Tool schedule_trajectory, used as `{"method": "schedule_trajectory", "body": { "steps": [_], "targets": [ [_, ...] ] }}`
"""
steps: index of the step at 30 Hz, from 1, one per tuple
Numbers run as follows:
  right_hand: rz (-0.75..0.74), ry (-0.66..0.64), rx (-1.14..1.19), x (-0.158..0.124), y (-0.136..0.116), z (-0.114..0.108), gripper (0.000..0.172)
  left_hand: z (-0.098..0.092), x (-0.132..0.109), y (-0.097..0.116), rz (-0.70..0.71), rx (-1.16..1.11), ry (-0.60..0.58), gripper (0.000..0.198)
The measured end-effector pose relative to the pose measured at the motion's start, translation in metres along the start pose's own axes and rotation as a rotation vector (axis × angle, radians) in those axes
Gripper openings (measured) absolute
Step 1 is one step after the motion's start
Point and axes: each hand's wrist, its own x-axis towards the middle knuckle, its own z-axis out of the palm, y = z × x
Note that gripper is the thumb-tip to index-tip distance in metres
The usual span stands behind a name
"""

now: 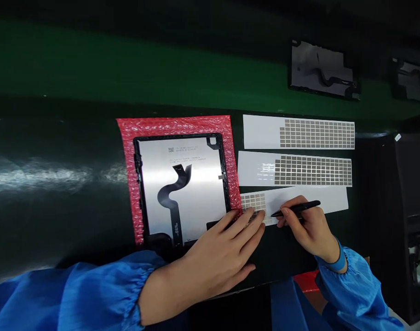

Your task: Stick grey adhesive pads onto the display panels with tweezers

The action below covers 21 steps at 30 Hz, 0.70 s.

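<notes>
Black pen-like tool (309,204) was pinched in the right hand (312,228); the left hand (218,253), spread flat, apparently steadied the gridded sheet (255,201).

Far screen (417,87) sliced by the right edge!
Left hand (225,253) masks part of a sheet (275,198); tiny lettering (186,150) unreadable.

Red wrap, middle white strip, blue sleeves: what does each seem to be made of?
Wrap: probably soft plastic, glossy, with bubbled highlights. Strip: smooth, perhaps coated paper or film; it catches glare. Sleeves: likely woven fabric, slightly shiny, gathered into folds.
</notes>
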Motion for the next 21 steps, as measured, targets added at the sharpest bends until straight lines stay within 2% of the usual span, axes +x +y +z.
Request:
{"method": "schedule_trajectory", "body": {
  "steps": [3, 7, 10, 12, 14, 16, 18, 21],
  "targets": [
    [0.03, -0.004, 0.043, -0.001, 0.002, -0.001, 0.024, 0.0, 0.0, -0.001, 0.011, 0.004, -0.003, 0.064],
    [0.135, 0.065, 0.32, 0.0, 0.0, -0.003, 0.021, -0.001, 0.005, -0.009, 0.051, -0.017, -0.003, 0.066],
    [0.127, 0.155, 0.412, 0.006, -0.012, -0.002, 0.019, -0.011, 0.006, -0.014, 0.088, -0.05, 0.024, 0.069],
    [0.085, 0.185, 0.398, 0.015, -0.025, 0.003, 0.018, -0.023, 0.002, -0.016, 0.096, -0.059, 0.07, 0.06],
    [0.037, 0.192, 0.376, 0.029, -0.041, 0.014, 0.017, -0.034, -0.008, -0.017, 0.074, -0.04, 0.103, 0.043],
    [-0.004, 0.176, 0.357, 0.048, -0.057, 0.031, 0.017, -0.041, -0.021, -0.021, 0.005, 0.017, 0.105, 0.041],
    [-0.037, 0.134, 0.35, 0.071, -0.071, 0.053, 0.018, -0.043, -0.034, -0.029, -0.098, 0.104, 0.07, 0.055],
    [-0.062, 0.037, 0.366, 0.106, -0.087, 0.092, 0.023, -0.041, -0.051, -0.049, -0.233, 0.228, -0.012, 0.087]
  ]
}}
